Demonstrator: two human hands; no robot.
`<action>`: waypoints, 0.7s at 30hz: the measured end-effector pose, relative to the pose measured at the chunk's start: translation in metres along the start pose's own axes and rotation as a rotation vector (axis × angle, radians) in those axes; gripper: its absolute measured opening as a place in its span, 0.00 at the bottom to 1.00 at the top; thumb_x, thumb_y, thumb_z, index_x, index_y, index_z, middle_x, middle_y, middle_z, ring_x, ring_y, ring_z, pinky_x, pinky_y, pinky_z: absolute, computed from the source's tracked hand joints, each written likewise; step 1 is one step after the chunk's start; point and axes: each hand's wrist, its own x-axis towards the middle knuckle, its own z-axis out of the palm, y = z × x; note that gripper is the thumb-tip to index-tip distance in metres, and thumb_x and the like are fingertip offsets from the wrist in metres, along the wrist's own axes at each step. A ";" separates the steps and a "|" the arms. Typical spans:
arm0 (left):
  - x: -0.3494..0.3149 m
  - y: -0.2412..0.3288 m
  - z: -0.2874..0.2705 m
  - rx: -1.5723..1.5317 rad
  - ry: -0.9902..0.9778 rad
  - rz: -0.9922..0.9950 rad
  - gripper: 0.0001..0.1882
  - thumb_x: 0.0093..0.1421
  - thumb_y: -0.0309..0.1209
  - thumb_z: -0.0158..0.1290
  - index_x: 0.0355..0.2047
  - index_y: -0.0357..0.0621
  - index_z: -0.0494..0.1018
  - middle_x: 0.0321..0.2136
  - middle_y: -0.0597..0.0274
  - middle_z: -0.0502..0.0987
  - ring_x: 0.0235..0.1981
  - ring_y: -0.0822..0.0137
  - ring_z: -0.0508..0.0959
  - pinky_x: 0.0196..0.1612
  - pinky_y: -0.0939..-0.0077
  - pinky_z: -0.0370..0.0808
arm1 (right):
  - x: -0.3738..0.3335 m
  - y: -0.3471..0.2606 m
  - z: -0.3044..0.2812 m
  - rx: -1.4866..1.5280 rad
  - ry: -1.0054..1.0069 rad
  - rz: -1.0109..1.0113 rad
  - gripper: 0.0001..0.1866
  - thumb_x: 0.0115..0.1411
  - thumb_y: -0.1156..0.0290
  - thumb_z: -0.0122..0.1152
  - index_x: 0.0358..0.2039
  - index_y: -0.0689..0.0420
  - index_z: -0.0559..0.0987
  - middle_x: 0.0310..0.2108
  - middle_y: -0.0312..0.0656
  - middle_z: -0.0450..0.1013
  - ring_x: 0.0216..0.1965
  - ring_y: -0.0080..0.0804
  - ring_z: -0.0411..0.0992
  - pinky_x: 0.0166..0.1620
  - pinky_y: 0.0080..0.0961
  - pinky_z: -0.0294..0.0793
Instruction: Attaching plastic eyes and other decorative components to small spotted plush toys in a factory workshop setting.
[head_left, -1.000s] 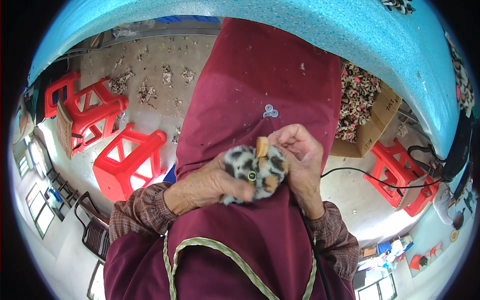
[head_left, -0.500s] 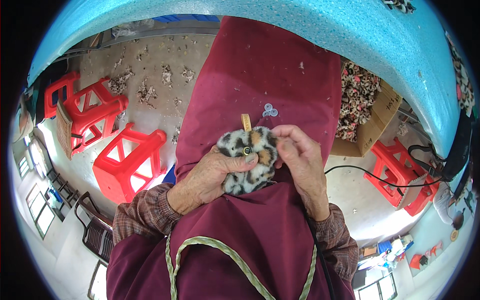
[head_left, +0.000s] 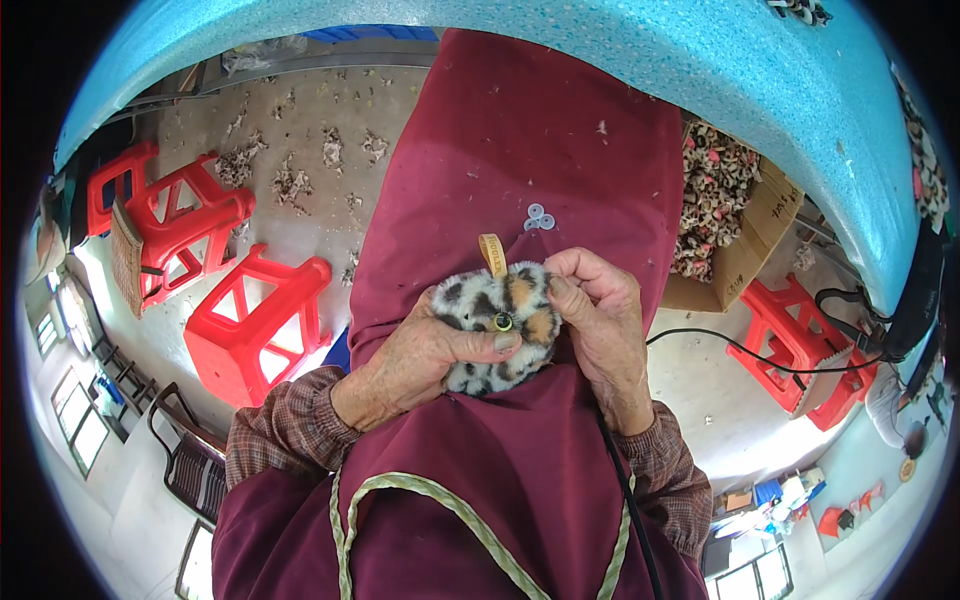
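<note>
The left hand [head_left: 425, 350] is clamped on a small, roundish piece of white plush fabric with black and tan spots [head_left: 482, 303], thumb across the front and fingers going behind. The right hand [head_left: 605, 310] is at the piece's right edge, its thumb and forefinger brought close together; whether they pinch the fur, hold something tiny or merely rest there, I cannot tell. The plush sits between the two hands, over a long, plain maroon cloth apron [head_left: 520, 150].

It looks light and soft, likely to dent and fold under the thumbs, with a pile that should grip rather than slip. The round, glossy, yellow-rimmed black eye [head_left: 503, 322], just above the left thumb tip, is probably hard and smoother. A broad pinch at the sides seems the best hold; the flat tan ribbon loop [head_left: 492, 255] rising from the far edge, between the hands, would suit only a gentle tug.

The back of the plush and most of the left fingers are hidden, and the left thumb covers part of the front. A small dark dot left of the eye could be a hole or just a marking. Beyond the hands, the small, round, translucent plastic discs [head_left: 538, 218] show too little detail to make out. Past the right hand, the brown cardboard box [head_left: 740, 275] is partly cut off by the speckled blue tabletop [head_left: 600, 60], and its mixed contents blur together
</note>
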 end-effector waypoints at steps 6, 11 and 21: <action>-0.001 0.001 0.007 -0.094 0.064 0.012 0.20 0.53 0.19 0.57 0.47 0.36 0.69 0.38 0.59 0.78 0.37 0.67 0.79 0.42 0.73 0.78 | -0.003 -0.009 0.003 -0.008 0.028 0.051 0.12 0.61 0.64 0.57 0.30 0.61 0.74 0.22 0.29 0.68 0.22 0.12 0.62 0.26 0.11 0.63; 0.001 0.000 0.006 -0.085 0.084 0.015 0.20 0.54 0.21 0.57 0.48 0.36 0.69 0.38 0.60 0.78 0.37 0.67 0.79 0.43 0.73 0.78 | -0.012 -0.006 0.002 -0.081 0.051 0.089 0.13 0.61 0.61 0.57 0.30 0.60 0.74 0.22 0.28 0.67 0.24 0.12 0.62 0.28 0.11 0.63; 0.000 0.000 -0.005 -0.206 -0.074 -0.110 0.21 0.55 0.21 0.55 0.50 0.35 0.68 0.43 0.57 0.76 0.43 0.65 0.77 0.49 0.71 0.75 | -0.013 0.004 -0.002 0.006 -0.029 0.008 0.11 0.62 0.65 0.55 0.26 0.59 0.72 0.21 0.26 0.64 0.24 0.12 0.60 0.30 0.12 0.60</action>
